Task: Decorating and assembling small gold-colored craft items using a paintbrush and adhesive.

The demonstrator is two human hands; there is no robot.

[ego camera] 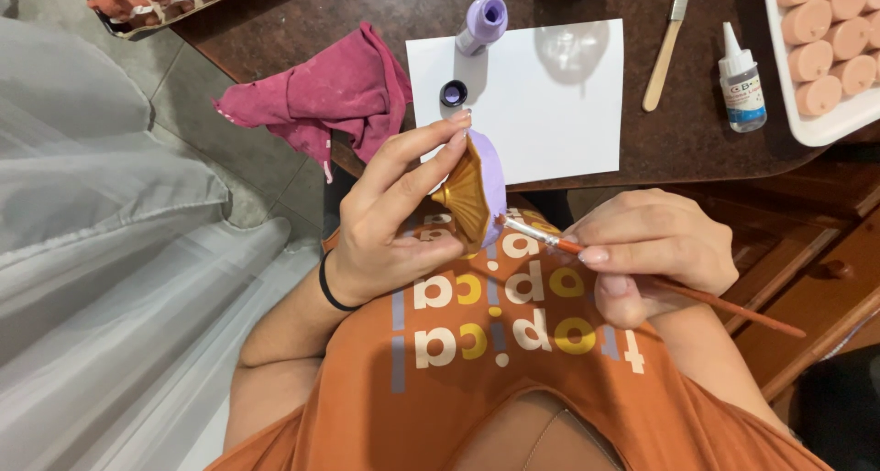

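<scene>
Both hands work close over the lap: the left hand [390,219] is closed on a small clay mushroom cap [477,196], fingertips pinching its top edge and thumb under it, ribbed ochre underside turned toward the palm, lilac top facing away. The right hand [646,251] is clamped on a thin brush [642,274], pencil-style, bristles touching the cap's lower rim where lilac meets ochre. That border seems the delicate part (a slip would tint the ribs), so short strokes with the cap held steady would serve best, turning the piece rather than the brush. Farther off, on the dark surface [302,13], lie a white sheet [550,132], a tipped lilac paint bottle [482,24] with its cap [453,93] beside it, and a magenta rag [321,95].
</scene>
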